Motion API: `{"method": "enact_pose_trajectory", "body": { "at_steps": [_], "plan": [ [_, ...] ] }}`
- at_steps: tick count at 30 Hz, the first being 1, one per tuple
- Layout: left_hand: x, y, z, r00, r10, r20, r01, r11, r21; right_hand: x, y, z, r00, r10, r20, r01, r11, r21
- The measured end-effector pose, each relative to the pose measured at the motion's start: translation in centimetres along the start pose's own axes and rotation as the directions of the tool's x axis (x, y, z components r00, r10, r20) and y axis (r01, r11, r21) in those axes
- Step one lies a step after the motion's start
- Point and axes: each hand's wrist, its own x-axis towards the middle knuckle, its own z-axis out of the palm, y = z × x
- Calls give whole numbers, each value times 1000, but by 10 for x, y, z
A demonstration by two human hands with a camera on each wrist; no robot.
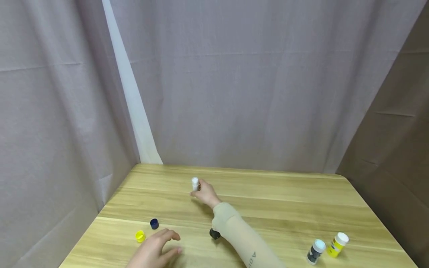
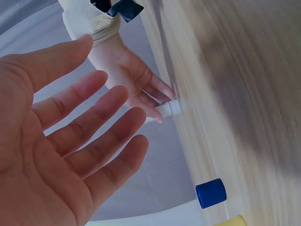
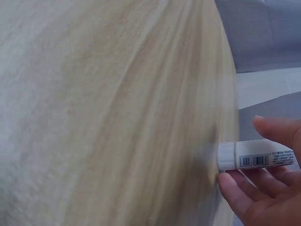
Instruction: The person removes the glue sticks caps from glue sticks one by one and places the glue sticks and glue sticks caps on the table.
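A white glue stick (image 1: 195, 182) with a barcode label stands upright toward the back of the table. My right hand (image 1: 206, 194) is around it. In the right wrist view the fingers lie along one side of the glue stick (image 3: 254, 155), while the thumb tip is raised off the other side. My left hand (image 1: 155, 248) hovers near the front edge, holding nothing; its fingers are loosely extended in the left wrist view. Just beyond that hand are a dark blue cap (image 1: 154, 223) and a yellow cap (image 1: 140, 236).
At the front right stand two small containers: a dark-labelled one (image 1: 315, 251) with a pale blue top and a yellow one (image 1: 337, 244) with a white top. Grey curtains (image 1: 241, 93) surround the wooden table (image 1: 285, 201). A black device (image 1: 215, 233) shows beneath the right sleeve.
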Motion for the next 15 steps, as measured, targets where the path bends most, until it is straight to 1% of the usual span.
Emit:
{"method": "enact_pose_trajectory", "body": {
  "at_steps": [7, 12, 15],
  "plan": [
    [2, -1, 1, 1000, -14, 23, 14, 1000, -9, 1, 7, -1, 1000, -20, 8, 20, 999, -44],
    [5, -1, 0, 999, -22, 39, 23, 999, -23, 4, 7, -5, 999, -42, 11, 43, 998, -50],
    [5, -2, 0, 999, -12, 44, 13, 1000, -27, 6, 4, -9, 998, -55, 7, 55, 997, -60]
  ]
}}
